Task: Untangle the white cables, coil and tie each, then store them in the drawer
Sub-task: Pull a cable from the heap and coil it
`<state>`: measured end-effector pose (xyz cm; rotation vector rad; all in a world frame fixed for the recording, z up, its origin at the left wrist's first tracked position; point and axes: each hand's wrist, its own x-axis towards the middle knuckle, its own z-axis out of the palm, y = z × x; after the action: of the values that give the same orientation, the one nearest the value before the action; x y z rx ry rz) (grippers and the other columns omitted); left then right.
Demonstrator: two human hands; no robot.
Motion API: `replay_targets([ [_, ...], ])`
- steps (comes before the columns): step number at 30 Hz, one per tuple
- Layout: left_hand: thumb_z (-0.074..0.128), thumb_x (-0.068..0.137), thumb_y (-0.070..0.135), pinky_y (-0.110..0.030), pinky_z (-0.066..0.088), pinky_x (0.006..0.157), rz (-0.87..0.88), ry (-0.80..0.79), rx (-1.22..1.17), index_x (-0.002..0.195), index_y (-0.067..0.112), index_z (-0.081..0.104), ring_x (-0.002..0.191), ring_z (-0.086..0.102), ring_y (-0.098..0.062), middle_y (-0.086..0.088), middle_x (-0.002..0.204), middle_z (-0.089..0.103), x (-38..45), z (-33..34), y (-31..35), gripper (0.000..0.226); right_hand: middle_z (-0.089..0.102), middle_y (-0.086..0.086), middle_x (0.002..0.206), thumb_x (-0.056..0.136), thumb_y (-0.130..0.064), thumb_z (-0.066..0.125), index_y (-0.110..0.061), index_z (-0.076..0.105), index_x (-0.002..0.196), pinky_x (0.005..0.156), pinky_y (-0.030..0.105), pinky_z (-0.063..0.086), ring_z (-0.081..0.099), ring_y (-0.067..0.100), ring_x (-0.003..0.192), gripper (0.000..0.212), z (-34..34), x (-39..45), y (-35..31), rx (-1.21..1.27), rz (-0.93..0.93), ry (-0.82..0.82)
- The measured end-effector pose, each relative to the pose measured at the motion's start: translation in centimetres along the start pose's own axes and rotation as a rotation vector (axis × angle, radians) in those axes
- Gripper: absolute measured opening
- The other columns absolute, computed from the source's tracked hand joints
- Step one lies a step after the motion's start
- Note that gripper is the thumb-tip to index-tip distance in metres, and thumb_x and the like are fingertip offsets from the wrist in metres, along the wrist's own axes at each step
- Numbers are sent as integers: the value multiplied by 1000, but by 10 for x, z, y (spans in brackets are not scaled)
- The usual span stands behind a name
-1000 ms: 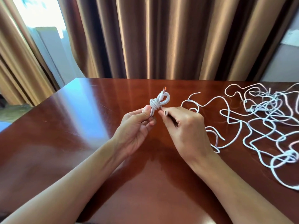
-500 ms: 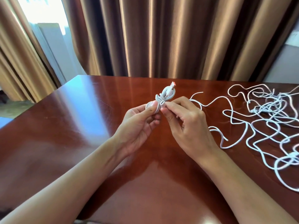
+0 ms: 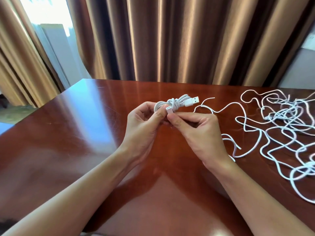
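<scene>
White coiled cable (image 3: 172,103), knotted around its middle, sits pinched between our left hand (image 3: 144,123) and right hand (image 3: 196,128); its plug (image 3: 192,101) points to three o'clock.

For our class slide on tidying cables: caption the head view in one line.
Both hands, left and right, hold a coiled white cable beside tangled cables.

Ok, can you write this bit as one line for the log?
step: tying coil | left hand: holds coil | right hand: pinches small plug | tangle: on table | drawer: unseen
</scene>
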<state>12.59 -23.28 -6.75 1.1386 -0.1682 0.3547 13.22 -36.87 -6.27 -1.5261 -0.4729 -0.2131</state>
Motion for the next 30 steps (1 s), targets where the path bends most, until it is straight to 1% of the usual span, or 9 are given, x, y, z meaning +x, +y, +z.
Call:
replay_targets([
  [4,70,85,24,-36,55,80,17,-59,29,96,1,68,89,64,-24,-17,98,69,1,-3,-1,26,78,10,89,67,-22,81,-13,82,82,86,28,56,74,19,87,18,-1,0,-5,329,219,9],
  [7,67,84,31,-37,55,88,8,-102,10,103,1,68,96,65,-26,-17,102,70,0,-3,0,36,78,7,86,63,-22,83,-13,81,76,82,24,53,72,15,85,16,0,0,-9,363,264,27],
  [10,69,87,32,-35,55,90,22,-131,33,98,7,71,98,64,-26,-15,103,71,0,-3,0,27,77,7,84,63,-19,83,-12,79,70,78,18,51,72,14,84,11,0,1,-12,395,276,55],
  [13,74,88,33,-37,54,91,48,-152,97,94,15,74,94,63,-27,-16,101,70,0,-5,0,19,77,7,82,62,-19,83,-15,77,64,83,20,51,72,17,86,8,0,1,-12,419,295,53],
  [15,72,87,30,-42,54,93,82,-161,157,96,12,72,95,64,-30,-22,101,70,0,-7,-1,21,77,7,84,61,-19,83,-15,75,61,87,23,52,73,19,89,9,1,-1,-12,435,314,70],
  [20,68,93,22,-42,55,93,128,-167,262,105,-2,70,94,65,-30,-27,104,69,3,-9,-6,27,77,10,83,62,-13,82,-12,75,64,75,19,53,73,18,82,8,1,-2,-12,480,351,119],
  [23,72,87,25,-43,49,93,49,-174,161,103,-2,72,95,59,-34,-30,105,67,7,-11,-8,31,76,11,81,67,-5,81,-8,72,66,66,16,53,72,16,75,10,2,-2,-13,500,390,129],
  [27,71,85,17,-26,52,80,-75,-181,55,95,0,72,87,58,-23,-18,95,67,8,-10,-9,20,76,7,79,61,-11,82,-12,73,62,65,15,53,70,11,71,10,4,-3,-12,484,419,157],
  [30,64,87,16,-21,53,74,-98,-179,43,94,-3,69,82,60,-17,-16,94,68,8,-9,-12,21,76,8,80,58,-14,83,-10,77,69,66,15,53,70,12,71,13,5,-3,-9,490,426,176],
])
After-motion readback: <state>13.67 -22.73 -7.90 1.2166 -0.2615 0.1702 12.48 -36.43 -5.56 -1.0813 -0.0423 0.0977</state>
